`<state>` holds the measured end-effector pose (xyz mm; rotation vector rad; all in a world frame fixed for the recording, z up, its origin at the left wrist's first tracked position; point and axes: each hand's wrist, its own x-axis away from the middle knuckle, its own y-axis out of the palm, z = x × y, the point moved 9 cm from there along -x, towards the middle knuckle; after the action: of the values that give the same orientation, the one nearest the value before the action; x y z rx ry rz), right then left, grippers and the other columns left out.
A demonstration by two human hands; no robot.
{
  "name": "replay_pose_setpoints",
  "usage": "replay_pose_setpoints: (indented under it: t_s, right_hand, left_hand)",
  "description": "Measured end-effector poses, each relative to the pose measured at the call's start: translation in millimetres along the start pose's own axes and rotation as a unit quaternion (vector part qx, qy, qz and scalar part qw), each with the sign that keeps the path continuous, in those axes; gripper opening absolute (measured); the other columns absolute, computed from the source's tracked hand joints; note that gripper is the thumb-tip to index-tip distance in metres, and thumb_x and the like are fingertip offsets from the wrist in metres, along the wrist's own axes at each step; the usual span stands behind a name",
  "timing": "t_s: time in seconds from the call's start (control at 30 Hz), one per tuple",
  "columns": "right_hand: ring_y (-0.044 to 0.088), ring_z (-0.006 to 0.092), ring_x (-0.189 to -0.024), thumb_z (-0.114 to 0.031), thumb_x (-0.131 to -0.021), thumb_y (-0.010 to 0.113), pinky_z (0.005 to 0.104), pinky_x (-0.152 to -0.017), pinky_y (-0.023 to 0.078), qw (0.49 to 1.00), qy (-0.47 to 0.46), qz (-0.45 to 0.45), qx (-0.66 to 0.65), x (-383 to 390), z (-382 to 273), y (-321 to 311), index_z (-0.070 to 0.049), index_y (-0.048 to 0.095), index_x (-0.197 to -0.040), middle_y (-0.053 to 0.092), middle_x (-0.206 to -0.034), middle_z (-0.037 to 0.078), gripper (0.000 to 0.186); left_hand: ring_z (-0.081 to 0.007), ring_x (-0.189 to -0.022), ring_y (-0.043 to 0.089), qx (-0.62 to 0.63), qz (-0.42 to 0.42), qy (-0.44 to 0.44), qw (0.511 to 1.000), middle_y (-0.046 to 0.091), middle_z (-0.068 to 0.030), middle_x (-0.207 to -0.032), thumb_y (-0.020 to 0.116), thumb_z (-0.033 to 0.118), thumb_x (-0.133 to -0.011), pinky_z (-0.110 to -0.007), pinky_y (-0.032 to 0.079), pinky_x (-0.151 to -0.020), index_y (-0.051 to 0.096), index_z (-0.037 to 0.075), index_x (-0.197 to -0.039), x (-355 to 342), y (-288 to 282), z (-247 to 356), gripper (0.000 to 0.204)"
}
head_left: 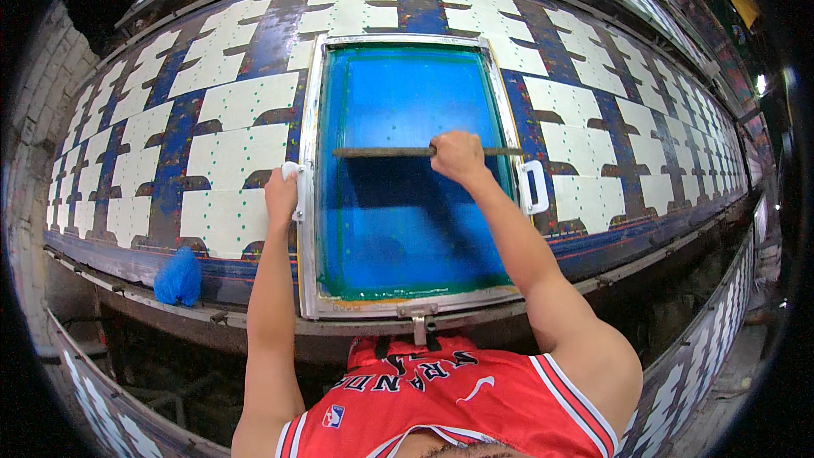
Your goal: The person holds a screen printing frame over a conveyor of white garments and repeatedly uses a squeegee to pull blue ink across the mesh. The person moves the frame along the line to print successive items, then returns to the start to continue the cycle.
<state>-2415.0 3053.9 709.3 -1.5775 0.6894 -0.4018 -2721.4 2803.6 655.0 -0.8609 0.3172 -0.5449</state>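
Squeegee [386, 152] — a long dark bar — lies across the middle of the blue mesh inside the metal-framed printing screen [310, 203], which rests on the long table [585, 259] among rows of white fabric pieces [233, 161]. The right hand [458, 156] is closed around the bar toward its right end; the left hand [281, 195] grips the white handle [294, 176] on the frame's left rail. A matching white handle [533, 187] on the right rail is free. Gripped off-centre, the bar could tilt and press unevenly, leaving the left side thin. If the left hand's hold eases, the frame may shift and smear the print — only one rail is steadied. A blue tuft [178, 278] sits on the near left edge, well apart.
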Motion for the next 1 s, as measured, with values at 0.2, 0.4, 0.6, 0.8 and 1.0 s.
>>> replay_pose_setpoints:
  t_s: [0.2,0.4,0.6,0.8,1.0]
  right_hand:
    - [0.070,0.0337,-0.073,-0.022,-0.073,0.066,0.0480,-0.067,0.055,0.999,0.019,-0.006,-0.030,138,-41,-2,-0.013,0.073,-0.078,0.071,-0.080,0.011,0.013]
    - [0.070,0.0291,-0.082,-0.018,-0.068,0.069,0.0430,-0.071,0.056,0.998,0.013,-0.039,-0.037,247,-84,-7,-0.012,0.069,-0.090,0.070,-0.089,0.008,0.022]
    - [0.070,0.0263,-0.098,-0.010,-0.065,0.072,0.0388,-0.083,0.057,0.996,0.007,-0.016,-0.086,295,-106,-9,-0.007,0.066,-0.103,0.071,-0.108,0.008,0.039]
    - [0.065,0.0255,-0.102,-0.009,-0.066,0.071,0.0376,-0.086,0.054,0.996,-0.045,0.019,-0.078,309,-115,-15,-0.004,0.062,-0.104,0.065,-0.107,0.008,0.039]
    - [0.064,0.0295,-0.106,-0.012,-0.066,0.073,0.0384,-0.089,0.053,0.992,-0.102,0.040,-0.065,316,-119,-25,0.002,0.060,-0.113,0.064,-0.112,0.015,0.051]
  left_hand:
    - [-0.0481,-0.105,0.063,0.004,-0.013,-0.007,1.000,0.067,-0.0315,-0.109,0.062,0.027,-0.094,-0.052,0.049,-0.089,0.062,-0.004,-0.108,-2,4,-4,0.035]
    - [-0.0488,-0.106,0.063,0.002,-0.011,0.008,1.000,0.066,-0.0322,-0.109,0.063,0.028,-0.093,-0.052,0.049,-0.091,0.061,-0.006,-0.106,-10,10,-14,0.036]
    - [-0.0483,-0.105,0.063,0.027,-0.017,0.011,0.999,0.066,-0.0324,-0.109,0.063,0.028,-0.092,-0.051,0.048,-0.090,0.060,-0.007,-0.107,-14,14,-19,0.038]
    - [-0.0466,-0.106,0.064,0.026,-0.014,0.008,1.000,0.066,-0.0318,-0.110,0.063,0.028,-0.093,-0.049,0.048,-0.091,0.061,-0.006,-0.109,-5,8,-11,0.038]
    - [-0.0472,-0.105,0.063,-0.019,0.008,-0.002,1.000,0.067,-0.0308,-0.109,0.062,0.030,-0.093,-0.051,0.048,-0.090,0.062,-0.005,-0.109,0,2,-5,0.038]
